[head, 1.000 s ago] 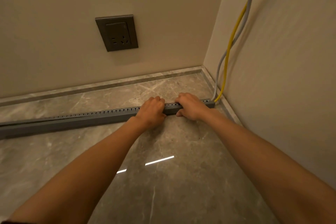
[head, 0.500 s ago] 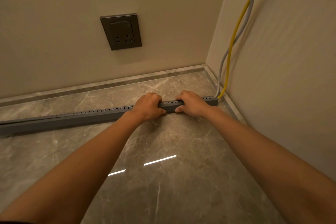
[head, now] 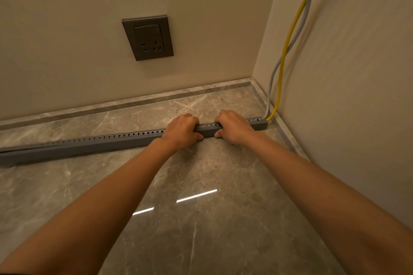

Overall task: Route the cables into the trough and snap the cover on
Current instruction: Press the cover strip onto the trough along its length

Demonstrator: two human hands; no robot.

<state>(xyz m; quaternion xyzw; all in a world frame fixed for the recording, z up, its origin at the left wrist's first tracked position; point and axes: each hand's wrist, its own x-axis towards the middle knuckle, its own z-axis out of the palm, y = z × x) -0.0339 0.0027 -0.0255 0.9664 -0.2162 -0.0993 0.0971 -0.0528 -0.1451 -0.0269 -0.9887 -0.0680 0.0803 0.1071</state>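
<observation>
Polished grey marble flooring (head: pixel 201 219) meets two beige walls at a corner, with a dark wall socket (head: pixel 147 37) on the far wall and a stone skirting (head: pixel 138 102) along its foot. On the floor, a little out from that skirting, lies a long grey slotted cable trough (head: pixel 100 144), running from the left edge of view to the right-hand wall. A yellow cable (head: pixel 282 69) and a grey cable (head: pixel 273 73) come down that wall together and enter the trough's right end. Both hands sit on the trough near that end, close together with a short stretch of cover (head: pixel 207 127) showing between them. The left hand (head: pixel 182 131) curls over the top, fingers bunched together on the far side and thumb on the near face; the right hand (head: pixel 232 126) does the same, fingers together over the top and thumb tip against the front wall. This looks like the snapping stage, worked section by section. The plastic channel is likely light and fairly stiff along its length but springy at the slotted walls, so it should be held squarely across both walls, pressing down on the lid rather than squeezing the sides. Whether the cover is fully seated farther left is hard to tell; near the far-left end a seam suggests it may still sit proud.
</observation>
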